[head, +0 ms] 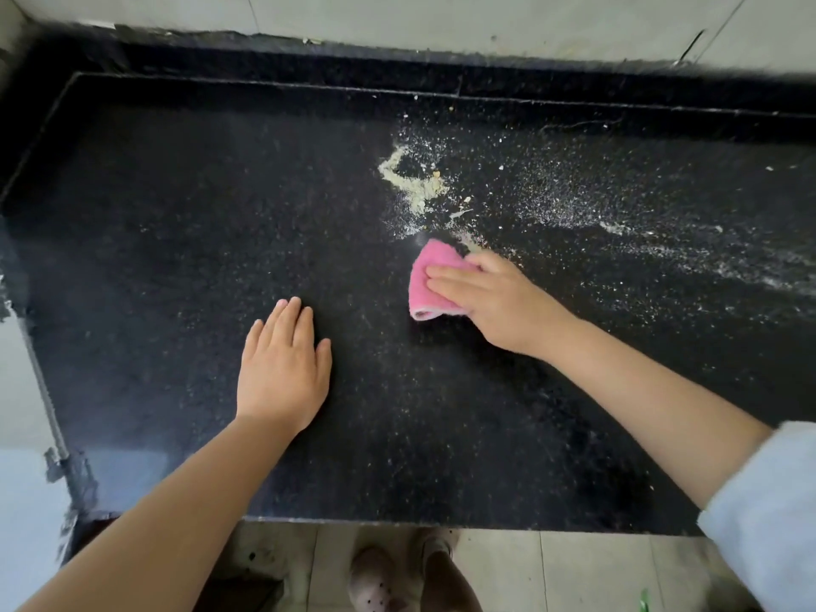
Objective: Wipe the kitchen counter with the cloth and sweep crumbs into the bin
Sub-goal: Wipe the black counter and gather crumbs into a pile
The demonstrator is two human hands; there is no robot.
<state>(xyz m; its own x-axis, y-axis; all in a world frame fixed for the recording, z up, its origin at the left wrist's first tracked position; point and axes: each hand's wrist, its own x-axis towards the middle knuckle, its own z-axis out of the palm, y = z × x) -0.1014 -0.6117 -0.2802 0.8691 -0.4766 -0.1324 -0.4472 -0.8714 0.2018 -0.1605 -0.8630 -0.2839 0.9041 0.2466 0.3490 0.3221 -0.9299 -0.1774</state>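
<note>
I am pressing my right hand (494, 298) down on one pink cloth (426, 282), a soft, folded pad with a paler layer showing along its near edge; my fingers are lying fairly straight across its top, and whether my thumb is hooking round the far side I cannot tell. The cloth is sitting flat on the surface (176, 223), a black, speckled, polished stone slab with a raised lip along the back. My left hand (282, 364) is resting palm down on the bare stone, fingers straight and close together, holding nothing, well apart from the cloth. Just beyond the cloth, crumbs (417, 185) are lying in one pale yellowish curved ridge, with finer white dust (618, 214) spreading out to the right in streaks. A light sleeve (768, 514) is covering my right upper arm. A grey tiled wall (441, 15) is standing behind the slab. Below the front edge, the tiled floor (596, 567) is showing, with what seems to be one pale slipper (375, 580) on it.
</note>
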